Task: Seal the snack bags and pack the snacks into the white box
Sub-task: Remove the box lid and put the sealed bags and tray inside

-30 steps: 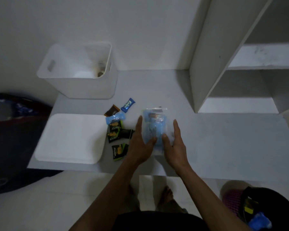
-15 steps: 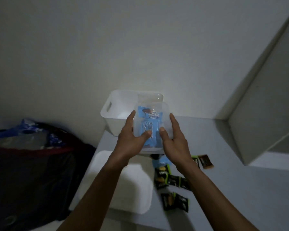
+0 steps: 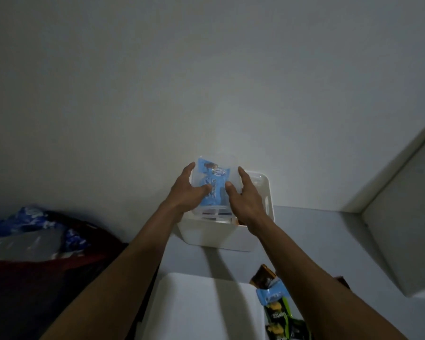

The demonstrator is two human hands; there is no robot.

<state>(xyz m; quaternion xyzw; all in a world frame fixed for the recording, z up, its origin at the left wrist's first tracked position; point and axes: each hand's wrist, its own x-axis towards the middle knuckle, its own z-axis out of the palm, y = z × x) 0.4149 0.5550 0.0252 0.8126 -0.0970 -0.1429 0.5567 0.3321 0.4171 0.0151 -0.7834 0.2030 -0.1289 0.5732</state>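
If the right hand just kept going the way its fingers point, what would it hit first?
Probably the wall behind the white box. The right hand, holding the clear snack bag with the left hand, points forward and up over the box; depth is hard to judge.

a pale grey table (image 3: 317,244) carries a white box (image 3: 219,238) at its far edge against the wall. nearer lies a flat white lid (image 3: 206,305). just right of the lid lie loose snack packets (image 3: 277,310): brown, light blue, green-and-black ones.
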